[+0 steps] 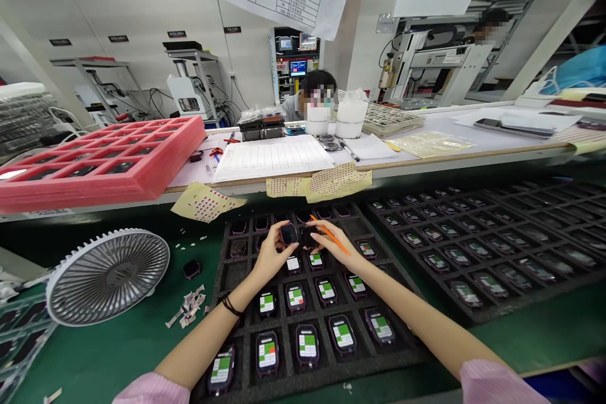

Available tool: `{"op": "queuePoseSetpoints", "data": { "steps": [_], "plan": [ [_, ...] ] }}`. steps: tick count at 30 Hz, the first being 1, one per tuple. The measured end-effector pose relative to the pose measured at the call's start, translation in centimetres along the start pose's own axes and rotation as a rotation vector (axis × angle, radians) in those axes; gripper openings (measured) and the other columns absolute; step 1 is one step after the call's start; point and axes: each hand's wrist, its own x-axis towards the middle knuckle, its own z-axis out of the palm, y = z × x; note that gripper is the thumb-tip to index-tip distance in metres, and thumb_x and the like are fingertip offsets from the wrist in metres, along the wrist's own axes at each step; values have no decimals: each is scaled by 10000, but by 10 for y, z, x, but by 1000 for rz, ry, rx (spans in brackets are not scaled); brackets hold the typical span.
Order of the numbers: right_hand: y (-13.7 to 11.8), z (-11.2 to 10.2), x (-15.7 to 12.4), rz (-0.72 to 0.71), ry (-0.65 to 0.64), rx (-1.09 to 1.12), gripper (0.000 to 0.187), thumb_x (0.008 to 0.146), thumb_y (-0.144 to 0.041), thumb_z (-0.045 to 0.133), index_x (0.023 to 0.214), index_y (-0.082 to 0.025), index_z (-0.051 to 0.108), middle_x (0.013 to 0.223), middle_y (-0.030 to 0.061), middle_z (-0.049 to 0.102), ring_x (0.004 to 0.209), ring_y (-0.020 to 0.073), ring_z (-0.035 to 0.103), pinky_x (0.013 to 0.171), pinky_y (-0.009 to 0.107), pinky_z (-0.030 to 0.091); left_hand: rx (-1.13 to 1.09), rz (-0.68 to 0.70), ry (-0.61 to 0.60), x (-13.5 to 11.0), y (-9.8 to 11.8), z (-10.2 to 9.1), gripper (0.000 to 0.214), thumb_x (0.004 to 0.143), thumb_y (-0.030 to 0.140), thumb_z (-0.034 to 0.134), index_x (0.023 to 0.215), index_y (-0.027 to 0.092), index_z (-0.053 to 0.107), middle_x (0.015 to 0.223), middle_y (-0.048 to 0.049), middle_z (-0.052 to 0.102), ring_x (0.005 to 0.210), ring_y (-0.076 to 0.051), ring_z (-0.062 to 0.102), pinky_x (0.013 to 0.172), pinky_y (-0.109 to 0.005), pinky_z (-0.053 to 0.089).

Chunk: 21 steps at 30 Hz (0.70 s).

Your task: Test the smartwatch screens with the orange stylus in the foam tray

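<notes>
My left hand (271, 257) is closed around a dark-screened smartwatch (288, 234), held above a black foam tray (334, 322). In my right hand (341, 245) a thin orange stick (326, 231) lies slanted across the fingers. Those fingertips also grip a second dark smartwatch (310, 237), partly hidden by them, close beside the first. Below my hands, several watches sit in the tray's pockets. Many show lit green and white screens, such as the near watch (307, 345); those in the far rows are dark.
A round grey fan (111, 274) stands at left, near a loose watch (192, 269) and scattered paper strips (190, 307). Another black tray of watches (466, 259) lies right. On the shelf are pink foam (163, 170) and paper sheets (274, 156). A person sits beyond.
</notes>
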Motion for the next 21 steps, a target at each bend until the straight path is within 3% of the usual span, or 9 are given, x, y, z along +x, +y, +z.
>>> {"op": "queuePoseSetpoints", "data": {
  "steps": [8, 12, 18, 21],
  "plan": [
    [-1, 2, -1, 4, 4, -5, 311, 768, -377, 632, 1032, -226, 566, 956, 41, 604, 691, 165, 679, 559, 281, 590, 20, 1, -13, 0, 2, -1, 483, 787, 233, 606, 1229, 197, 415, 1080, -88, 608, 923, -180, 622, 667, -251, 522],
    [-2, 2, -1, 17, 59, -27, 270, 755, -387, 642, 949, -206, 592, 901, 32, 606, 619, 148, 655, 469, 249, 564, 36, 4, -7, 0, 3, 0, 485, 775, 229, 615, 1218, 195, 420, 1047, -76, 611, 878, -168, 626, 644, -241, 517],
    [-4, 1, -1, 146, 123, 17, 246, 776, -424, 607, 822, -183, 597, 711, -6, 590, 447, 124, 615, 327, 195, 468, 24, -3, -11, 0, 3, 1, 481, 770, 233, 617, 1210, 201, 426, 1043, -71, 612, 861, -161, 623, 625, -228, 508],
    [-5, 1, -2, 177, 111, 55, 256, 783, -424, 597, 859, -179, 597, 708, -7, 595, 482, 137, 636, 367, 217, 506, 22, -7, -19, 0, 3, 1, 487, 771, 236, 616, 1215, 197, 418, 1024, -68, 611, 850, -157, 619, 622, -225, 504]
  ]
}}
